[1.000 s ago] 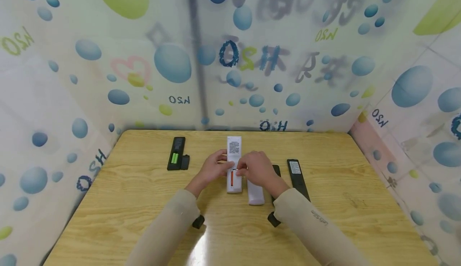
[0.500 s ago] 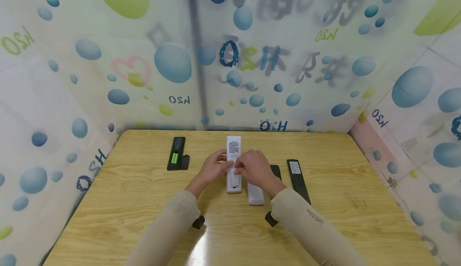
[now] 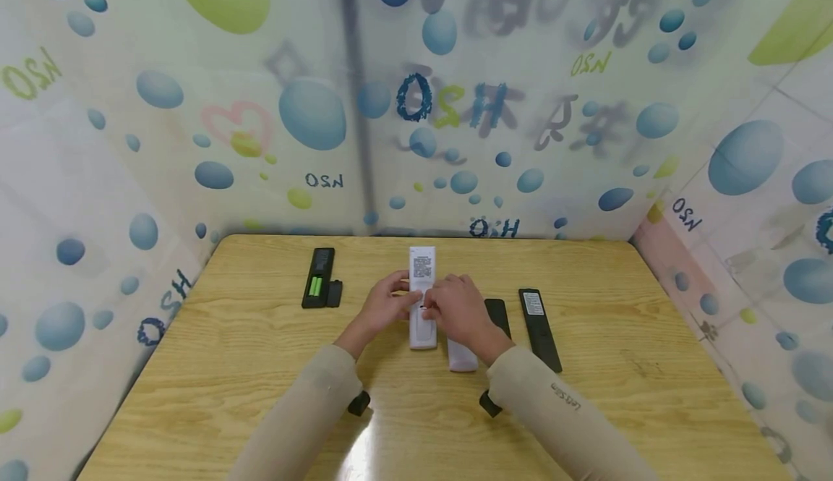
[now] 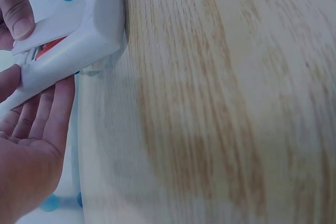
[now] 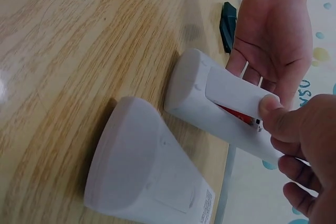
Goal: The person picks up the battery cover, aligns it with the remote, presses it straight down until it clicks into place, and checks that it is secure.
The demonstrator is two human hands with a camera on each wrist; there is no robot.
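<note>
A white remote control (image 3: 422, 262) lies back side up at mid-table, its far end bearing a printed label. My left hand (image 3: 384, 305) grips it from the side, fingers underneath in the left wrist view. Between right thumb and fingers, my right hand (image 3: 458, 310) pinches the raised end of the white battery cover (image 5: 236, 86). The cover's other end meets the remote near its bottom edge, so it sits tilted over the compartment. Through the gap an orange-red battery (image 5: 239, 115) shows beside metal contacts. My fingers hide part of the compartment in the head view.
Beside it lies a second white remote (image 3: 463, 356). Two black remotes, one nearer (image 3: 497, 312) and one farther right (image 3: 540, 330), rest on the table. At left, an uncovered black remote (image 3: 319, 278) holds green batteries. Small black pieces lie near my left sleeve (image 3: 359, 402) and right sleeve (image 3: 490, 403).
A second ago the orange battery lay exposed in the head view; the white cover now lies over it. The right hand has shifted slightly; the left hand keeps its place.
</note>
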